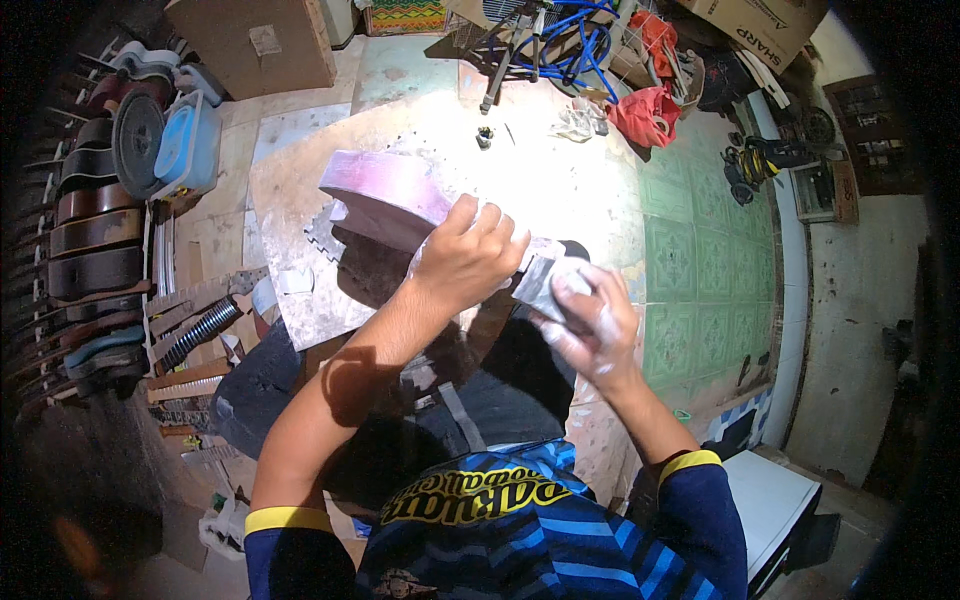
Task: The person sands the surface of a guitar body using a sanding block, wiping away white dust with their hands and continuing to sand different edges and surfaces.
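Observation:
My left hand [467, 250] is closed around a small guitar [385, 190] with a dusty pink-purple body, near where the body narrows. The body points away to the far left, and its dark flat face is turned toward me in shadow. A pale narrow part, probably the neck, sticks out past my left hand to the right. My right hand [597, 322] grips a grey sanding block [540, 288], held against or just beside that narrow part. White dust coats the fingers of both hands. Part of the guitar is hidden by my left hand and forearm.
A dusty board [290, 190] lies under the work, with a small white piece [296, 281] on it. Hand saws [190, 386] and tools lie at the left, below hanging guitars [97, 240]. A blue container [187, 145], red bag [645, 115] and blue hose [592, 45] stand farther off.

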`<state>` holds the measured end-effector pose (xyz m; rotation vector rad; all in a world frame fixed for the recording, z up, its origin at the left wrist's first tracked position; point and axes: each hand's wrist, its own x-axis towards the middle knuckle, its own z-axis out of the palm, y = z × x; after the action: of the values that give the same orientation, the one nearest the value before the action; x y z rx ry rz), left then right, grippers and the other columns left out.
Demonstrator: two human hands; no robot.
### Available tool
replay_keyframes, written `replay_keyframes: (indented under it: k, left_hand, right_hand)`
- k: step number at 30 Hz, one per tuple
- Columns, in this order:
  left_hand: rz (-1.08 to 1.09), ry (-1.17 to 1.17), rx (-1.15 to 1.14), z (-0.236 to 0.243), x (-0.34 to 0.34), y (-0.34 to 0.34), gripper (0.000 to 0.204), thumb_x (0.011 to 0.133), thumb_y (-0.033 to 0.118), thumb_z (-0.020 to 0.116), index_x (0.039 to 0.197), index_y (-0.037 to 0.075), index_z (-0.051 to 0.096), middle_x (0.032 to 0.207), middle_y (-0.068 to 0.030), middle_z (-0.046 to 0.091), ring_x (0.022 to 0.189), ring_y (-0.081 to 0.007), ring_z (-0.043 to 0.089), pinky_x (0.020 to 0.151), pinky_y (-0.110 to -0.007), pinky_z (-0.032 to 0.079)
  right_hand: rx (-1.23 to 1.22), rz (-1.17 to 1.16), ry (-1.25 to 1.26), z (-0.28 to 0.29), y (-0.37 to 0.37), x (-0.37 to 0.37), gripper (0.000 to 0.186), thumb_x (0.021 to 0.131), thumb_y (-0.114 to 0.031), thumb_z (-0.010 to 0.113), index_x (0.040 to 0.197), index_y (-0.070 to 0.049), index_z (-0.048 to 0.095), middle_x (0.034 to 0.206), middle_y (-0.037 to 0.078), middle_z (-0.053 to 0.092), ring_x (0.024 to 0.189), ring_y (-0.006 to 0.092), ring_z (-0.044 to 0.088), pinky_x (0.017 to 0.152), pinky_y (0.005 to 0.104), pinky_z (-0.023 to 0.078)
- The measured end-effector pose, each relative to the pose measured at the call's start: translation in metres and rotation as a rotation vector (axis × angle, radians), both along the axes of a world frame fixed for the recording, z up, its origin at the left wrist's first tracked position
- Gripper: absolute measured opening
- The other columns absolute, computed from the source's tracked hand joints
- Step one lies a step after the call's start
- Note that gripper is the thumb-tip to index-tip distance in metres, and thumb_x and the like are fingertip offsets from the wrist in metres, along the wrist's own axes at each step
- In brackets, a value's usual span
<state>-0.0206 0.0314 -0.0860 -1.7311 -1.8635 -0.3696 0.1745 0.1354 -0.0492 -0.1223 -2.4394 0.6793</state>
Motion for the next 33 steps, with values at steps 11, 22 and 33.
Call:
replay_keyframes:
  k: [11, 22, 33]
  left_hand:
    - [-0.016, 0.013, 0.019, 0.000, -0.001, 0.000, 0.008, 0.084, 0.024, 0.063, 0.076, 0.022, 0.066, 0.071, 0.0040, 0.058, 0.076, -0.0143, 0.059, 0.080, -0.036, 0.044]
    - [-0.009, 0.038, 0.032, -0.001, -0.003, 0.000, 0.009, 0.085, 0.023, 0.063, 0.076, 0.021, 0.065, 0.070, 0.0042, 0.057, 0.076, -0.0138, 0.059, 0.077, -0.035, 0.043]
    - [-0.030, 0.002, 0.026, 0.000, -0.003, 0.001, 0.008, 0.084, 0.023, 0.062, 0.077, 0.021, 0.066, 0.071, 0.0036, 0.060, 0.078, -0.0139, 0.061, 0.079, -0.034, 0.044]
  right_hand:
    - [-0.058, -0.211, -0.040, -0.010, 0.007, -0.006, 0.044, 0.076, -0.017, 0.086, 0.115, -0.001, 0.070, 0.098, 0.018, 0.066, 0.091, 0.0307, 0.068, 0.077, 0.0379, 0.055]
    - [-0.231, -0.290, -0.089, -0.010, 0.013, -0.005, 0.045, 0.072, -0.017, 0.087, 0.113, -0.005, 0.072, 0.111, 0.020, 0.067, 0.099, 0.0367, 0.065, 0.087, 0.0447, 0.053]
    - [0.059, 0.015, -0.014, -0.002, -0.001, -0.001, 0.047, 0.073, -0.018, 0.086, 0.115, -0.003, 0.070, 0.107, 0.020, 0.067, 0.096, 0.0372, 0.066, 0.085, 0.0458, 0.054]
